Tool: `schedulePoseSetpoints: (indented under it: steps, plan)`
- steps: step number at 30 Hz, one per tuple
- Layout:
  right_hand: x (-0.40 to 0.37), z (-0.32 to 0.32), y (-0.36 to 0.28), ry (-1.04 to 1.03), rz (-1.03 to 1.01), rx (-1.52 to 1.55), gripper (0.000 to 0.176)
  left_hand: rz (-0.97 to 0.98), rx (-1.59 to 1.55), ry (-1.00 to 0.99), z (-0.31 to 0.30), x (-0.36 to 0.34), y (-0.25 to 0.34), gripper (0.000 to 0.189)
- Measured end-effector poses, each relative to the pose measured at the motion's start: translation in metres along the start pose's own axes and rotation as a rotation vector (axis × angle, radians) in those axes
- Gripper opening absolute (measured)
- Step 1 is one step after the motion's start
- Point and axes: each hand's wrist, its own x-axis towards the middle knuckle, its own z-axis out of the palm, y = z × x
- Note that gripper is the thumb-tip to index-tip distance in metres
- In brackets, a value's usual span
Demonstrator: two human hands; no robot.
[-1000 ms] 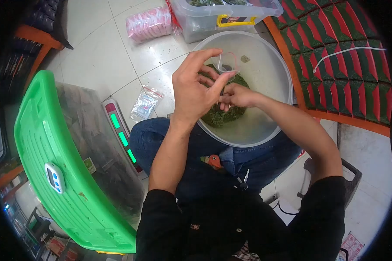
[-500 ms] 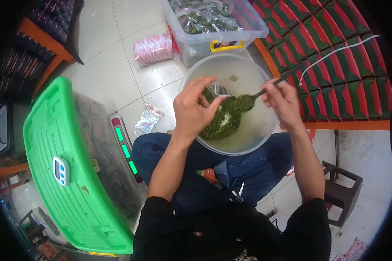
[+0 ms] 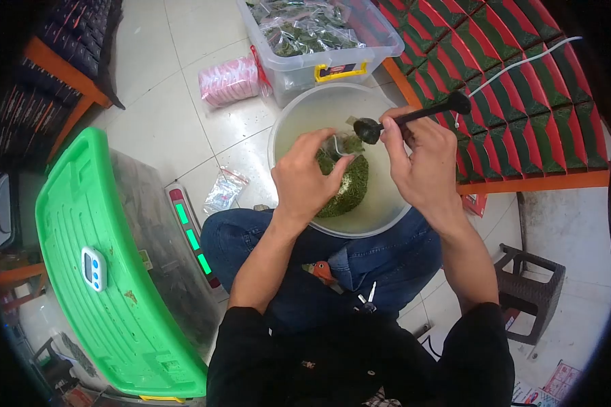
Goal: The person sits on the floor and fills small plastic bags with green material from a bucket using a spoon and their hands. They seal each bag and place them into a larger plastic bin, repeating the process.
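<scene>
A large translucent bowl (image 3: pixel 387 224) rests at my lap, with a heap of chopped green leaves (image 3: pixel 349 193) in its lower left part. My left hand (image 3: pixel 307 173) is over the bowl's left side, its thumb and fingers pinching a small clear bag (image 3: pixel 346 144) with some green inside. My right hand (image 3: pixel 424 152) is closed around a black double-ended spoon (image 3: pixel 417 117). The spoon's scoop is beside the bag's opening and looks dark, and its other end points to the upper right.
Behind the bowl stands a clear tub (image 3: pixel 292 68) of filled bags. A pink pack (image 3: pixel 229 81), loose bags (image 3: pixel 225 190) and a scale (image 3: pixel 191 234) lie left. A green-lidded box (image 3: pixel 108 271) is far left; red-and-green packets (image 3: pixel 516 95) fill a shelf right.
The spoon has gone from the leaves up to the bag, and my right hand has turned with it. More green shows inside the bag. The view has shifted slightly.
</scene>
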Motion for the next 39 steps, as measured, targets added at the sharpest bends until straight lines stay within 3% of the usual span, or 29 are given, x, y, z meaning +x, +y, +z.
schedulePoseSetpoints:
  steps: [2, 4, 5, 6, 10, 12, 14, 16, 20, 24, 30, 34, 38, 39]
  plan:
    - [0.000, -0.002, 0.005, 0.015, 0.001, -0.070, 0.008, -0.198, -0.070, -0.035, -0.003, 0.001, -0.003, 0.044]
    - [0.001, -0.005, 0.012, 0.026, -0.010, -0.131, 0.009, -0.269, -0.145, -0.048, -0.007, 0.005, 0.001, 0.044]
    - [-0.001, -0.009, 0.016, -0.128, 0.097, -0.311, 0.011, -0.340, -0.228, -0.070, -0.009, 0.005, 0.004, 0.043]
    - [-0.001, -0.010, 0.018, -0.279, 0.203, -0.493, 0.012, -0.338, -0.227, -0.064, -0.008, 0.005, 0.003, 0.043]
    - [-0.015, 0.001, 0.017, -0.192, 0.183, -0.569, 0.015, -0.350, -0.237, -0.067, -0.008, 0.001, 0.004, 0.044]
    - [-0.015, 0.003, 0.020, -0.143, -0.074, -0.032, 0.017, -0.318, -0.183, -0.061, -0.006, 0.001, 0.003, 0.044]
    - [-0.021, 0.014, 0.027, -0.132, -0.166, -0.129, 0.019, -0.112, -0.144, -0.045, -0.002, 0.000, 0.001, 0.043]
    - [-0.027, 0.020, 0.036, -0.113, -0.265, -0.231, 0.021, -0.179, -0.272, -0.119, -0.007, 0.002, 0.004, 0.039]
    - [-0.039, 0.027, 0.045, -0.063, 0.011, 0.133, 0.021, -0.424, -0.668, -0.208, -0.011, 0.003, -0.004, 0.025]
    - [-0.044, 0.032, 0.042, 0.029, 0.300, 0.659, 0.033, -0.479, -0.866, -0.235, -0.008, -0.003, -0.008, 0.015]
    - [-0.046, 0.034, 0.043, -0.002, 0.378, 0.756, 0.042, -0.620, -0.916, -0.283, -0.002, -0.006, -0.004, 0.009]
    - [-0.044, 0.038, 0.033, -0.132, 0.391, 0.713, 0.041, -0.567, -0.810, -0.344, -0.003, -0.006, -0.001, 0.008]
    - [-0.031, 0.029, 0.061, -0.311, 0.306, 0.494, 0.025, -0.227, -0.507, -0.320, -0.025, 0.004, -0.004, 0.018]
    - [-0.018, 0.028, 0.068, -0.125, 0.223, 0.441, 0.023, -0.201, -0.413, -0.286, -0.036, 0.008, -0.008, 0.023]
